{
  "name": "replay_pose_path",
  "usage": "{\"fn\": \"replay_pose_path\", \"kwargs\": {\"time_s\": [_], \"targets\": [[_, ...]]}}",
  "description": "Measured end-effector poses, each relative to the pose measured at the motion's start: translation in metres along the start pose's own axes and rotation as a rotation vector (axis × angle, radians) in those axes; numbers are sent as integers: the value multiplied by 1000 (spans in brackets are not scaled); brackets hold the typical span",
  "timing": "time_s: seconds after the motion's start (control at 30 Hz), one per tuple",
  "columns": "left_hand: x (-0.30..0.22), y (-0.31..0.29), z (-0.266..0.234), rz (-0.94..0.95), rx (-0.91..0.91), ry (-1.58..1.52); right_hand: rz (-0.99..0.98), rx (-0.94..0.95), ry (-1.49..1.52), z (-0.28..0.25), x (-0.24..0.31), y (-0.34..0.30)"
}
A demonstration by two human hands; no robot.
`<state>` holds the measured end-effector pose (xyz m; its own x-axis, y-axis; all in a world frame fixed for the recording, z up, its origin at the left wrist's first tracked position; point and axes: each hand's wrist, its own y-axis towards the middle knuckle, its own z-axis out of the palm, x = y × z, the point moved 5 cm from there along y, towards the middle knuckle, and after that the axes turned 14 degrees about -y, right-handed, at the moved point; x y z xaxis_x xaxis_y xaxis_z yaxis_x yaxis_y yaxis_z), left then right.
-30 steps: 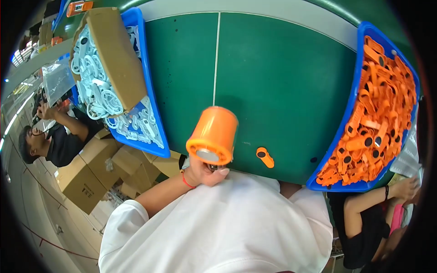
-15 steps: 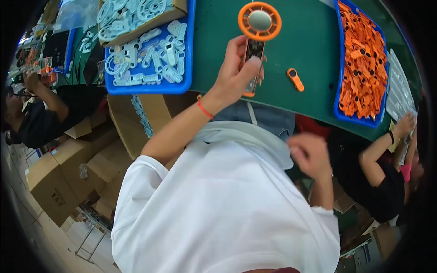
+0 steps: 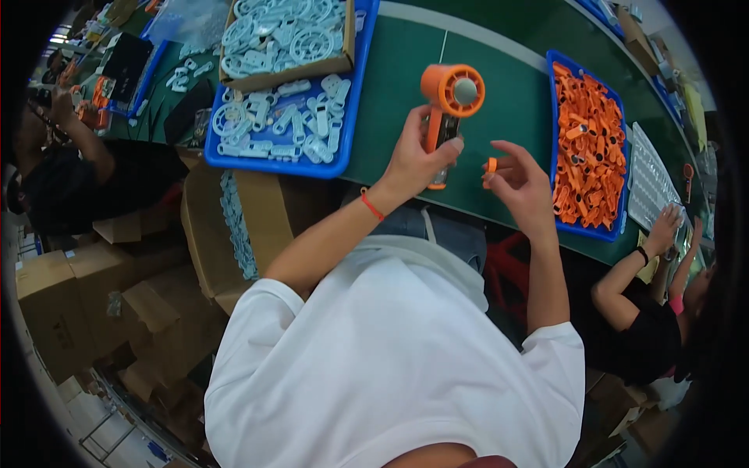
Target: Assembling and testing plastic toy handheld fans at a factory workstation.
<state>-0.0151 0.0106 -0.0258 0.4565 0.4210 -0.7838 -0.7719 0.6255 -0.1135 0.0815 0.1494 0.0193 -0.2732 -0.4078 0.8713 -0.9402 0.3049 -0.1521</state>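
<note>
My left hand [image 3: 417, 154] is wrapped round the handle of an orange handheld fan [image 3: 454, 92], held upright over the green table. The fan has a round spoked head with a silvery disc in its centre, and its handle looks dark and partly see-through. To the right of it, my right hand [image 3: 521, 183] pinches a small orange plastic part [image 3: 490, 171] between thumb and fingers. A short gap separates that part from the fan's handle. My fingers cover some of both things.
At the left, a blue tray [image 3: 273, 165] holds pale blue plastic parts and a cardboard box [image 3: 292, 76] of more. Another blue tray [image 3: 552, 125] at the right is heaped with orange parts [image 3: 589, 156]. Co-workers sit on both sides; one hand [image 3: 665, 228] rests by clear packaging [image 3: 651, 179].
My right hand has come up from beside my body to the table, and the orange part that lay there is now in its fingers. The fan has turned, showing its side.
</note>
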Motion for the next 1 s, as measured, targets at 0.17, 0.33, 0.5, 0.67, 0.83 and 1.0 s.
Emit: {"fn": "replay_pose_path", "kwargs": {"time_s": [0.17, 0.33, 0.5, 0.67, 0.83, 1.0], "targets": [[8, 8, 4, 114, 113, 125, 81, -50, 322, 11, 5, 15], [11, 9, 5, 135, 174, 338, 74, -129, 239, 18, 5, 24], [5, 6, 10, 307, 188, 632, 124, -184, 151, 12, 5, 23], [4, 3, 15, 361, 213, 737, 164, -174, 143, 11, 6, 19], [5, 2, 18, 378, 199, 762, 126, -207, 195, 14, -2, 17], [3, 1, 20, 339, 165, 775, 155, -202, 104, 14, -1, 17]]}}
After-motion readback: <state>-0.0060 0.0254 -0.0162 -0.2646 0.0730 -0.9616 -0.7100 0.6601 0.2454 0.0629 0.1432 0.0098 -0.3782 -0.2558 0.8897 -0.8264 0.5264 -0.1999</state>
